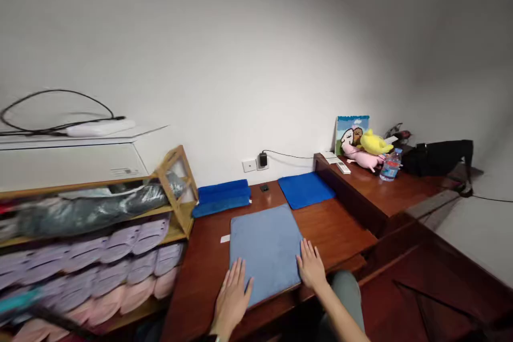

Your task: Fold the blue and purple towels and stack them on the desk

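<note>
A grey-blue cloth (pixel 264 251) lies spread flat on the brown wooden desk (pixel 204 256), reaching its front edge. My left hand (pixel 232 296) rests open at the cloth's left front edge, fingers stretched forward. On the opposite side, my right hand (pixel 311 266) lies flat by the right edge, its fingers slightly apart. A small white tag (pixel 225 238) sticks out from the cloth's left side. Behind it are a folded blue cloth (pixel 222 197) at the back left and a bright blue cloth (pixel 306 190), lying flat, at the back right.
A wooden rack (pixel 176 192) with rows of slippers (pixel 116 243) stands at the left. On the raised right section are plush toys (pixel 372 142), a plastic bottle (pixel 390 164), a remote (pixel 343 168) and a black bag (pixel 438 157). A plugged-in adapter (pixel 263 159) sits on the wall.
</note>
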Demonstrator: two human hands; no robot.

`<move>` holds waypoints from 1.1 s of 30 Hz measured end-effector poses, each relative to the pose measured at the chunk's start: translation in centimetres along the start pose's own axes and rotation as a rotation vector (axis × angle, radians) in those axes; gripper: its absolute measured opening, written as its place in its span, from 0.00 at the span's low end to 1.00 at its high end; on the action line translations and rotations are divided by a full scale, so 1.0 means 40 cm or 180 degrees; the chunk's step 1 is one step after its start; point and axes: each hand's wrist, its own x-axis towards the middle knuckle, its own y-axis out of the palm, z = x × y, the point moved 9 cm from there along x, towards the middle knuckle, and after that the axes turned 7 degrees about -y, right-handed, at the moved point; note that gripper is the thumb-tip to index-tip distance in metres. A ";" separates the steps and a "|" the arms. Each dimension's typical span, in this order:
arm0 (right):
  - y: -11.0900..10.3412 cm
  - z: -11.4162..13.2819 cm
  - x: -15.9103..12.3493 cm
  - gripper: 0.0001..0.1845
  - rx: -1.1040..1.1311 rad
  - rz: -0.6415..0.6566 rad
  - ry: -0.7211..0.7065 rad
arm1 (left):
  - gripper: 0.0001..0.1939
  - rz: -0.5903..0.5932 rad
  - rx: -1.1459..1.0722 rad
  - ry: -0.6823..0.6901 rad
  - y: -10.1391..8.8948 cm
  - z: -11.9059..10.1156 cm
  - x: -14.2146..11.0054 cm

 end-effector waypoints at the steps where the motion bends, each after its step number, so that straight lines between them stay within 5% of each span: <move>1: -0.004 0.005 0.003 0.35 0.0016 -0.0069 0.0034 | 0.36 -0.0008 -0.0015 -0.0006 0.001 0.001 -0.001; 7: -0.014 0.147 0.036 0.35 0.0347 -0.0556 -0.0466 | 0.35 -0.0020 -0.0143 0.0031 -0.010 -0.007 -0.001; 11: 0.029 0.222 0.058 0.35 0.0521 -0.0406 -0.0767 | 0.34 0.0061 -0.0162 0.0034 -0.031 -0.006 -0.007; 20: 0.030 0.034 0.044 0.36 0.0263 -0.0159 -0.0225 | 0.35 -0.0036 -0.0186 -0.0163 -0.036 0.051 -0.055; 33: 0.033 0.024 0.048 0.37 0.0312 -0.0184 -0.0274 | 0.36 -0.0125 -0.0219 -0.0163 -0.024 0.070 -0.079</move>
